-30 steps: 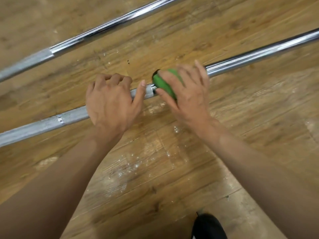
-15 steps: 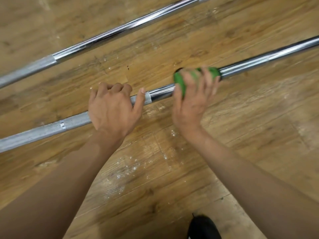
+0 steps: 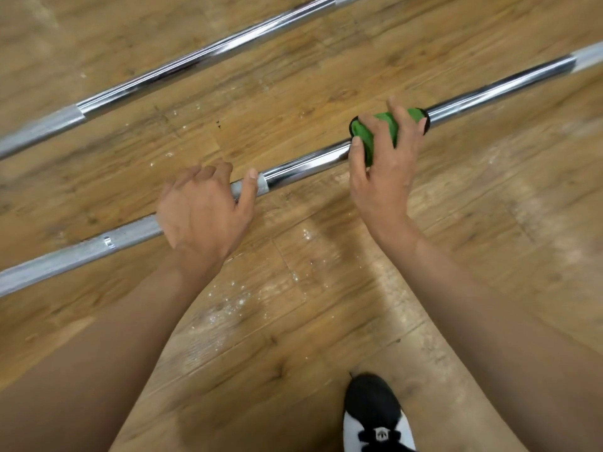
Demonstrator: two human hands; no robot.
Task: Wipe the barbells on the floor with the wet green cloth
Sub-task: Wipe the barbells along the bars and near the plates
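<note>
Two chrome barbells lie on the wooden floor, slanting from lower left to upper right. My left hand grips the near barbell at its knurled section, fingers curled over the top and thumb along the shaft. My right hand holds the green cloth, which is wrapped around the same bar's smooth middle part, a hand's width to the right of my left hand. The far barbell lies untouched beyond.
The wooden floor shows white specks and pale scuffs between my forearms. My black and white shoe stands at the bottom edge, right of centre.
My right hand has slid the green cloth to the right along the near barbell, away from my left hand, which keeps its grip on the knurled section.
</note>
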